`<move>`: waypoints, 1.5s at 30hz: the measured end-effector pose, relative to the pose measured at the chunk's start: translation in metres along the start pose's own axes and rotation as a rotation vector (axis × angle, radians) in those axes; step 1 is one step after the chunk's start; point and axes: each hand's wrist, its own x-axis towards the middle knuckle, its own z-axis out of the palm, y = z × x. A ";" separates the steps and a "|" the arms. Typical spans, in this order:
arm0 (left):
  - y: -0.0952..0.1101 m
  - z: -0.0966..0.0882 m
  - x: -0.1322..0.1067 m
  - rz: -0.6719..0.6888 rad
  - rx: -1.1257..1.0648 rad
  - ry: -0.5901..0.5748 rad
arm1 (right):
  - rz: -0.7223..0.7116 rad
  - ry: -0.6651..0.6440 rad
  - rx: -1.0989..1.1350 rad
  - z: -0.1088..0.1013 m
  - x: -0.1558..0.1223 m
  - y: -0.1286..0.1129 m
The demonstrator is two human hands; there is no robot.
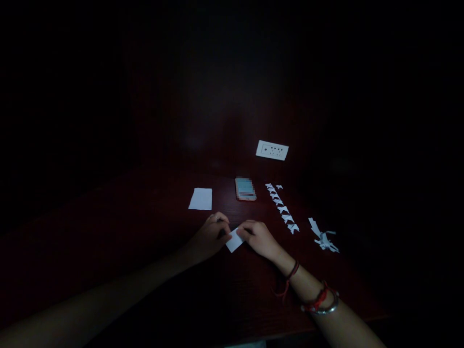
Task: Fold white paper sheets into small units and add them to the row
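A small white piece of paper (235, 240) is held between my two hands, low over the dark red table (250, 285). My left hand (214, 233) pinches its left corner between thumb and fingers. At the upper right corner, my right hand (258, 237) grips the same paper with thumb and forefinger. A ring shows on a left finger, and red cords with a silver bangle circle the right forearm. Behind the left hand lies a larger stack or sheet of white paper (201, 199). Fingertips partly cover the edges of the held piece.
A phone (245, 189) with a blurred lit screen lies beyond my hands. Right of it runs a slanting row of small folded paper pieces (282, 209), with a single one beside its far end. Paper strips (324, 240) lie in a heap farther right. A socket plate (272, 150) is on the back wall.
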 end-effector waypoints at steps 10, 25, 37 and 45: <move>-0.002 0.001 -0.001 0.017 0.020 -0.055 | -0.056 0.055 -0.032 -0.001 0.001 -0.001; -0.001 -0.003 -0.003 0.207 0.200 -0.193 | -0.029 -0.056 -0.189 -0.003 -0.001 0.008; -0.014 -0.004 -0.013 0.363 0.363 -0.308 | -0.247 -0.316 -0.163 -0.021 -0.005 0.011; -0.008 -0.017 -0.022 0.388 0.322 -0.375 | -0.245 -0.358 -0.175 -0.024 -0.006 0.010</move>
